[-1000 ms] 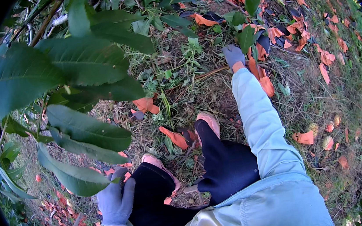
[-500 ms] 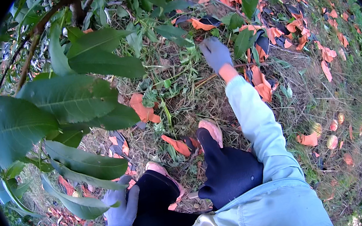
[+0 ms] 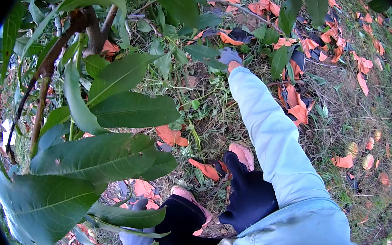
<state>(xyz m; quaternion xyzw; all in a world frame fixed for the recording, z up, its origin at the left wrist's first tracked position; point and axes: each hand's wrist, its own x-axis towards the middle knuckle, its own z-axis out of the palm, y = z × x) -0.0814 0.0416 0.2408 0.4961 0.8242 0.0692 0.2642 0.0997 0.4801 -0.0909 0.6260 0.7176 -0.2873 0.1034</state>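
My right hand (image 3: 231, 55), in a grey-purple glove, is stretched far forward, low over the grass and weeds (image 3: 192, 82). A green leaf hides part of its fingers, so whether it grips anything does not show. Close by lie orange-and-black paper scraps (image 3: 236, 36). My left hand (image 3: 135, 238), gloved alike, rests beside my dark-trousered left leg. Its fingers look stretched out, with nothing seen in them, but long leaves (image 3: 129, 218) cover much of it.
A leafy branch (image 3: 43, 98) crowds the left side, close in front of me. More torn orange scraps (image 3: 299, 107) litter the dry grass. Several yellowish-red round fruits (image 3: 368, 161) lie at the right. My pink shoes (image 3: 242, 155) stand on the ground.
The view has shifted, and the branch's leaves now sit lower and further right, covering more of my left hand. My right hand remains far forward, now partly behind a leaf.
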